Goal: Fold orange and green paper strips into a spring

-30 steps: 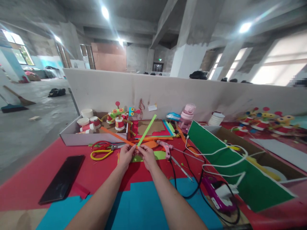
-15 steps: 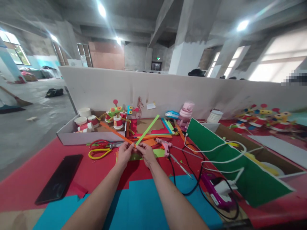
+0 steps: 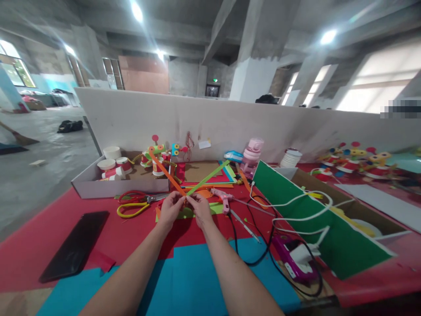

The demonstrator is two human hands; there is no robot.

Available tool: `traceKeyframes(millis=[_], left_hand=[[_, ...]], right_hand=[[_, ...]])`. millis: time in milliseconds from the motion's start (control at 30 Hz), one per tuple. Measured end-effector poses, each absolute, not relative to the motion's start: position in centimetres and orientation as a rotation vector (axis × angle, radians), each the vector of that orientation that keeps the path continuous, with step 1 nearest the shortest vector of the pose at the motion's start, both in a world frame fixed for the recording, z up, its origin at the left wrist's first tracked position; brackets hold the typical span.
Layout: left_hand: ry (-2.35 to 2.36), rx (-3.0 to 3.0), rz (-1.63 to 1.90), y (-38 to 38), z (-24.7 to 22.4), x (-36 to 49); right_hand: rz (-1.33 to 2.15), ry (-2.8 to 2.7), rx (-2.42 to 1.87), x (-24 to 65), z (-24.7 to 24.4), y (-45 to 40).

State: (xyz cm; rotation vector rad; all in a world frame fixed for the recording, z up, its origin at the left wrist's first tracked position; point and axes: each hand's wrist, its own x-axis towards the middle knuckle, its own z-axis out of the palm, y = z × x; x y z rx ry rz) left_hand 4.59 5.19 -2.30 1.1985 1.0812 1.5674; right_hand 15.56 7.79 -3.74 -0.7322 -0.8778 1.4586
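Note:
My left hand [image 3: 173, 209] is closed in a pinch at the near end of an orange paper strip [image 3: 168, 174], which slants up to the left. Beside it, my right hand [image 3: 200, 210] pinches the near end of a light green paper strip [image 3: 208, 177] that slants up to the right. The two strips meet in a V between my fingertips; how they overlap there is hidden by the fingers. Just right of my hands lies a pink glue gun [image 3: 225, 198]. Yellow-handled scissors [image 3: 133, 210] rest to the left.
A white box [image 3: 121, 189] with paper cups and cup figures stands back left. The phone [image 3: 75, 245] lies at left, blue sheets [image 3: 197, 281] in front. Cables run to a purple power strip [image 3: 294, 261] beside a green-sided box [image 3: 312, 219]. A pink bottle [image 3: 252, 153] stands behind.
The orange strip has swung more upright, and the green strip has tipped lower toward the right. Both hands stay close together in their pinch. The view has shifted slightly.

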Motion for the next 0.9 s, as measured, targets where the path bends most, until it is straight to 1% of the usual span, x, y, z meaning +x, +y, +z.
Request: traceKeyframes(millis=[367,567,667,900], left_hand=[[1.126,1.181,1.555,5.7,-2.7,4.0],[1.09,1.119,1.539,5.5,-2.6,4.3],[1.117,1.093,1.548,5.4,-2.5,4.3],[1.066,1.142,1.519,5.3,-2.5,4.3]], right_hand=[[1.396,-1.029,-0.828,16.1,-3.4,7.8],[1.391,-1.009,-0.794,15.9,-3.5,7.7],[1.445,-1.03,-0.763,16.2,-3.5,7.9],[1.579,-0.878,-0.71,16.6,-3.6,7.9]])
